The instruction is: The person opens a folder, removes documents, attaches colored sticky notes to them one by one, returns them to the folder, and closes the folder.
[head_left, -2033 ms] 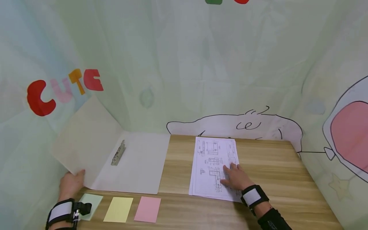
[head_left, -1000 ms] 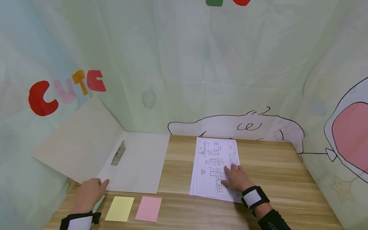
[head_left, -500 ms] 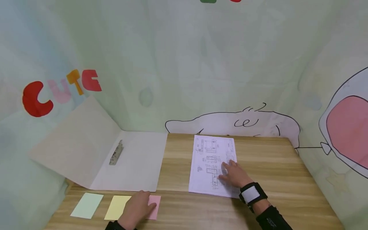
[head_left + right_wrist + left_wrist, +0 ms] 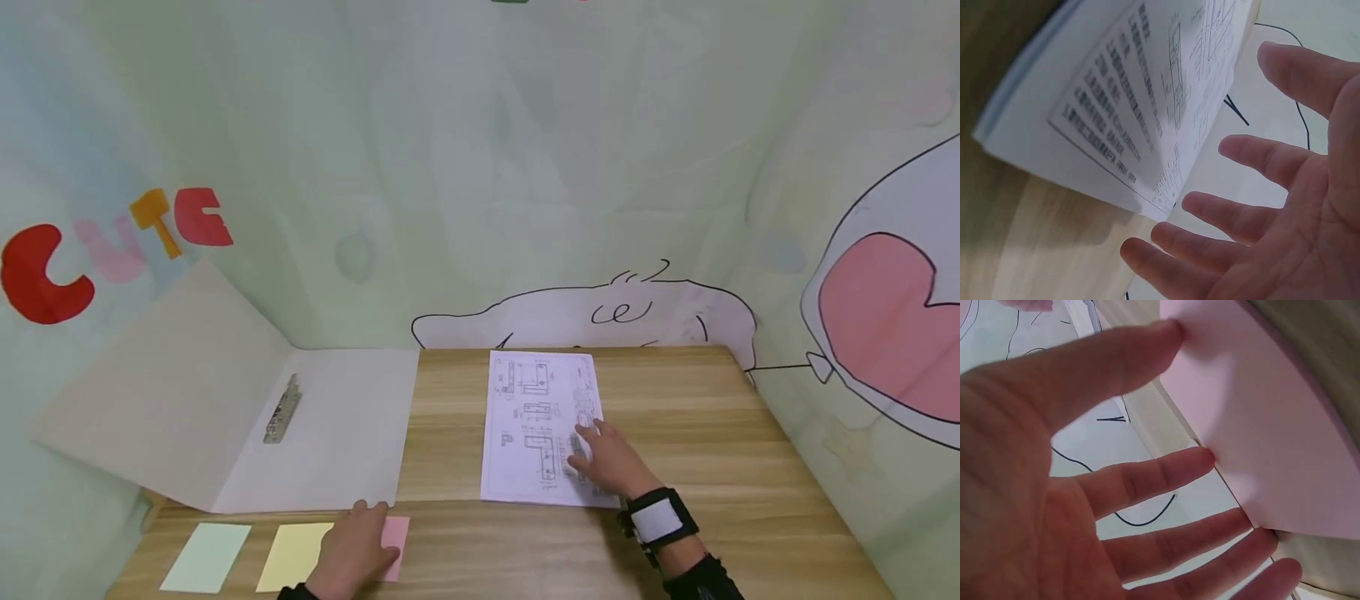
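My left hand is over the pink sticky-note pad near the table's front edge, covering part of it. In the left wrist view, the thumb tip and index fingertip meet the surface of the pink pad, and the fingers are nearly straight. My right hand lies over the right side of a stack of printed technical drawings, fingers spread. The right wrist view has its relaxed fingers beside the printed sheets. To the left, a white folder stands open with a metal clip inside.
A yellow sticky-note pad and a pale green one lie left of the pink pad. The raised folder cover leans toward the printed curtain. Wooden tabletop extends right of the papers.
My left hand has let go of the folder cover, which leans farther left, and has moved right across the sticky-note pads to the pink one. The right hand stays at the papers.
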Motion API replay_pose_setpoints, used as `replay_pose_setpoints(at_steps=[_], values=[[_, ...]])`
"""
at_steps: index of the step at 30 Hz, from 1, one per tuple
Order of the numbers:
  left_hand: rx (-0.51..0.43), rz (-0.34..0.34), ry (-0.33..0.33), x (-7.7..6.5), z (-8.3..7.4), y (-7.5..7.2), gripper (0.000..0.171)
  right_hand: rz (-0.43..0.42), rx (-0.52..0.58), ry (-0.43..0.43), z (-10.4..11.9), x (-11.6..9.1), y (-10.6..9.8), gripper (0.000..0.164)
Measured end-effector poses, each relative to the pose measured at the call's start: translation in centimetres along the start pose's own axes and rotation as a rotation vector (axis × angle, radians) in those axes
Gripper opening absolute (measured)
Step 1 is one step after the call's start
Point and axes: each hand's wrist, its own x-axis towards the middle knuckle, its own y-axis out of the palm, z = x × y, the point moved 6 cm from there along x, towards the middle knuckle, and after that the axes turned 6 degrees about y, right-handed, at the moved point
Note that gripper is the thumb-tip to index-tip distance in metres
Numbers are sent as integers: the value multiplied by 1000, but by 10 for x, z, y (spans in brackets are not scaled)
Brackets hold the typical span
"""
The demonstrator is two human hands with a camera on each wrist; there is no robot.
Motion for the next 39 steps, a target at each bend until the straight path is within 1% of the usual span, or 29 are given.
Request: replay_pose_setpoints(at_steps=[4, 7, 9, 13, 15, 17, 20, 23, 27, 31, 35, 39], values=[[-33, 19, -24, 3, 4, 2, 56, -9, 16, 1, -1, -6, 0, 59], [-49, 7, -25, 6, 8, 1, 59, -16, 27, 14, -2, -10, 0, 60], [-59, -6, -14, 8, 10, 1, 57, -21, 28, 28, -3, -12, -1, 61], [-82, -33, 4, 8, 13, -1, 49, -24, 29, 29, -4, -16, -2, 60], [-107, -36, 19, 8, 14, 0, 44, -28, 33, 24, -4, -18, -2, 58], [-161, -45, 46, 10, 15, 1, 35, -33, 41, 23, -4, -20, -3, 57], [-286, -53, 100, 13, 15, 0, 21, -50, 57, 13, -2, -21, -6, 56], [-396, -58, 145, 17, 13, -3, 18, -70, 78, -3, 3, -23, -9, 54], [-501, -41, 163, 30, 5, -5, 16, -87, 94, -24, 11, -26, -12, 50], [-568, -55, 193, 46, -11, -8, 12, -99, 104, -60, 23, -27, -13, 47], [-593, -104, 220, 64, -30, -12, 12, -101, 148, -120, 37, -25, -14, 43], [-657, -116, 215, 81, -48, -15, 10, -97, 203, -208, 54, -23, -14, 41]])
